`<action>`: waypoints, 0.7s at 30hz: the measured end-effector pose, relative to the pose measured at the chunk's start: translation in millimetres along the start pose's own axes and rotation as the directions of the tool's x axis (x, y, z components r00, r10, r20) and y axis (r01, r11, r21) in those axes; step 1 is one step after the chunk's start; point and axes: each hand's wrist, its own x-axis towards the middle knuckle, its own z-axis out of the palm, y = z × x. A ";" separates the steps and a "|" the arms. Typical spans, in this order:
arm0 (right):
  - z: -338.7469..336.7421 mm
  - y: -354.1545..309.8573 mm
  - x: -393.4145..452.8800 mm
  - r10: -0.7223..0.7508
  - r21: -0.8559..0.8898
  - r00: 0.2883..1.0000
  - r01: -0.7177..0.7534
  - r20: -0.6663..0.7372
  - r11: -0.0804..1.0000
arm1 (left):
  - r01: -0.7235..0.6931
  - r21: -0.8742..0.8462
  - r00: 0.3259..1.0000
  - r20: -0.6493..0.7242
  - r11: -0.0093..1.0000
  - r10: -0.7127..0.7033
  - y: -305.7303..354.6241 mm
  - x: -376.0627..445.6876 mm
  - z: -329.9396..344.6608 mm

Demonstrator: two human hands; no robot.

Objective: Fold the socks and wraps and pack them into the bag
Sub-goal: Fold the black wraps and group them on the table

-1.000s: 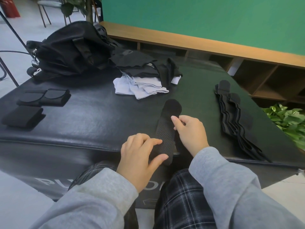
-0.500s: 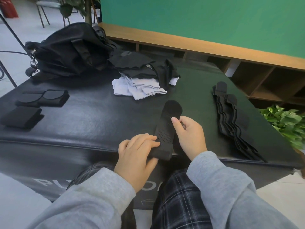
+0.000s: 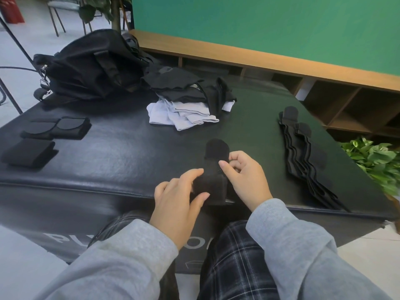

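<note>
Rolling from its near end, the black wrap (image 3: 216, 167) lies at the padded table's (image 3: 129, 161) front edge, left hand (image 3: 179, 202) pinching the roll, right hand (image 3: 244, 176) pinching its side. It looks soft, light, springy; grip the roll itself.

Looks like a gym or fitness studio corner, not a home. Evidence: a black padded vinyl bench (image 3: 108, 165) with partly hidden white lettering on its front edge fills the centre of the frame. A green wall (image 3: 259, 24) runs across the top, with a low wooden cubby shelf (image 3: 324, 87) below it at right. Pale tiled floor and metal chair legs (image 3: 56, 20) upper left, potted plants (image 3: 376, 156) at right edge and top.
</note>
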 end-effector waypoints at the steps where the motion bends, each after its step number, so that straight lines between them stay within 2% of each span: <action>1: 0.1 -0.1 0.0 0.001 -0.004 1.000 -0.001 0.011 1.000 | -0.017 0.034 1.000 0.020 0.999 0.017 0.5 -0.4 -1.0; 4: 0.0 -1.7 0.0 0.003 -0.005 0.999 -0.003 0.040 1.000 | -0.142 0.156 0.989 0.065 0.978 0.133 1.4 0.8 -0.9; 12: 1.7 -0.7 2.0 0.007 -0.034 0.998 -0.005 0.056 0.999 | -0.235 0.218 0.959 -0.107 0.947 0.262 -14.1 2.0 13.1; 18: -0.1 -1.4 0.2 0.006 0.025 0.998 -0.007 0.056 1.000 | -0.239 0.300 0.970 0.027 0.923 0.243 -20.3 -0.3 17.7; 21: -1.5 -2.6 -2.9 -0.010 0.026 0.998 0.008 0.055 1.000 | -0.243 0.336 0.967 0.009 0.910 0.254 -20.2 -0.7 18.6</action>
